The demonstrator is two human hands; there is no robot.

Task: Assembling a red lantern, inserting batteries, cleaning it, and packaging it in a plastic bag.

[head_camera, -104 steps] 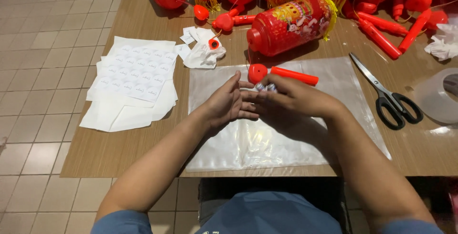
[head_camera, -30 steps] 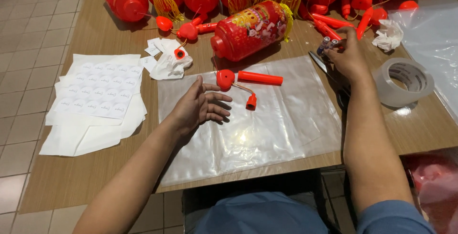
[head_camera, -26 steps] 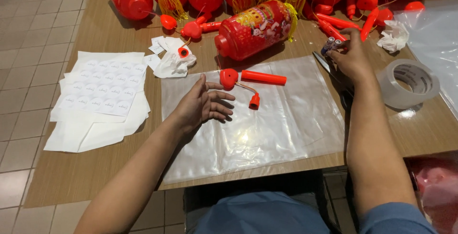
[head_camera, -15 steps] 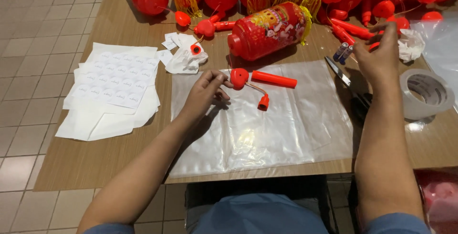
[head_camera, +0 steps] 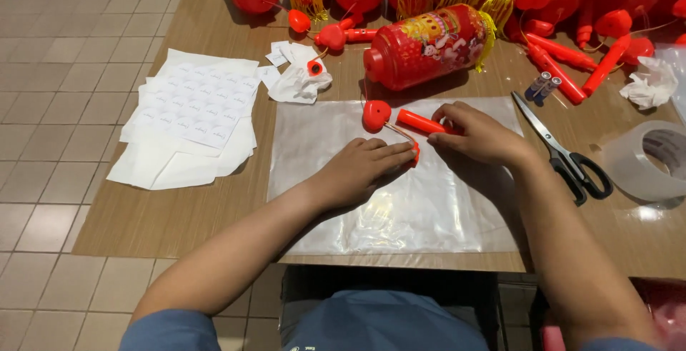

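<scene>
The right hand lies curled over the end of the red handle stick, fingers closed lightly on it. The left hand rests flat and loose, fingertips touching the small red cap on its wire. Both sit on a clear plastic sheet; a heart-shaped piece lies beside the stick, scissors to the right

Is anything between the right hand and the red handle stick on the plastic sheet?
Nothing visible. The right hand already rests on the red handle stick, fingers over its right end. The left hand lies just below it on the clear plastic sheet, fingertips near the small red cap.
</scene>
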